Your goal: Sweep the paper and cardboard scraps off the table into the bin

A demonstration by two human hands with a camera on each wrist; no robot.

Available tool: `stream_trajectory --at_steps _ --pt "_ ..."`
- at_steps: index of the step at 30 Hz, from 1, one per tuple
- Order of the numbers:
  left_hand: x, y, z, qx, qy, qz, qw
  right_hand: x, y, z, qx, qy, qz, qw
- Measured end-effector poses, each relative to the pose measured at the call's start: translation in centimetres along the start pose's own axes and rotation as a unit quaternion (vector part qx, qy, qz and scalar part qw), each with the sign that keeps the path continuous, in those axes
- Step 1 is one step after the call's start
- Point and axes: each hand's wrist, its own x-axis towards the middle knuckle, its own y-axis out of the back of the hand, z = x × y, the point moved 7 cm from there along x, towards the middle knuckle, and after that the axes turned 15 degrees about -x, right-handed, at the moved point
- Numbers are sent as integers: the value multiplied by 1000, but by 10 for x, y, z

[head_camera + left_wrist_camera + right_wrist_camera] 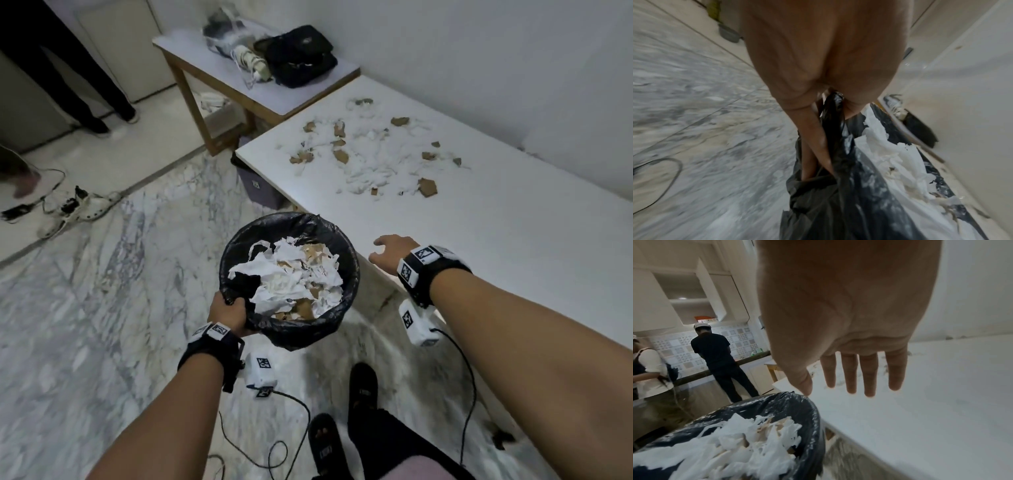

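The left hand [228, 313] grips the near rim of the bin [291, 219], fingers curled round a bunch of its black liner [835, 162], and holds it off the floor just beside the near edge of the white surface [513, 240]. The right hand [390, 251] hovers over that edge, fingers spread and relaxed, holding nothing; in the right wrist view its thumb tip lies close to the liner's rim, though whether they touch cannot be told.

The scraps [370, 161] lie well apart from both hands, toward 12 o'clock up the surface: torn white paper mixed with brown cardboard bits. The scatter's long axis runs roughly from 10 o'clock to 4 o'clock, slantwise to the surface's near edge, thickest in the middle with stray pieces at the far end.

The bin's mouth points up and leans slightly toward the person, and it is already heaped near the rim with paper. That is probably the main risk: a broad sweep could spill over the heap or drop between rim and edge onto the marble floor [102, 291]. Light paper may also flutter aside. The liner grip looks loose, so the bag could slip under added load. The bin likely needs to be carried along toward 12 o'clock and tucked under the edge before sweeping.
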Motion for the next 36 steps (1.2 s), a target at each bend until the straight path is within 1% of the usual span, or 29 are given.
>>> stream_trajectory --at_steps 1,3,4,6,7,8,9,11,12,14,16,18,20,22,24,26,28,31,32,34,36 --pt "-5 -5 30 4 -13 -2 1000 1 9 6 -15 -8 -16 1000" --pt "2 -21 74 14 -36 -16 999 3 30 20 -36 -22 -37 998" --pt "-6 -33 105 12 -49 -28 998 7 39 28 -34 -26 -41 998" --pt "-11 -55 151 1 -61 -36 997 24 55 49 -24 -45 -34 998" --pt "-4 -73 174 7 -66 -48 997 36 68 65 -22 -57 -23 998" --pt "14 -82 179 7 -73 -56 996 50 67 78 -19 -66 -21 997" --pt "36 -96 188 8 -78 -66 995 56 77 90 -14 -81 -13 997" --pt "43 -131 222 11 -70 -89 994 41 109 101 6 -100 -1 995" --pt "51 -151 237 -3 -70 -103 992 40 120 108 18 -99 -1 995" --pt "35 -189 278 -34 -75 -129 988 44 136 130 27 -113 -7 993" --pt "10 -220 313 -46 -87 -145 984 56 143 157 53 -153 13 987" --pt "12 -248 334 -38 -89 -159 983 73 145 180 67 -183 10 981" --pt "20 -275 350 -5 -98 -177 979 83 142 195 65 -204 -2 977" --pt "34 -303 363 11 -95 -201 975 88 141 199 63 -223 -12 973" --pt "44 -325 376 7 -77 -216 973 98 136 202 70 -246 -26 966" --pt "61 -350 390 22 -63 -244 967 109 130 203 91 -278 -42 955" --pt "89 -374 406 47 -73 -269 959 122 126 200 117 -305 -37 944" --pt "124 -405 427 91 -73 -310 944 138 124 185 141 -346 -29 927" --pt "124 -411 436 97 -69 -332 936 145 123 178 148 -357 -31 922" --pt "127 -425 452 99 -65 -359 926 156 121 164 169 -373 -28 912" --pt "139 -446 461 125 -72 -383 912 165 118 154 194 -390 -25 900"
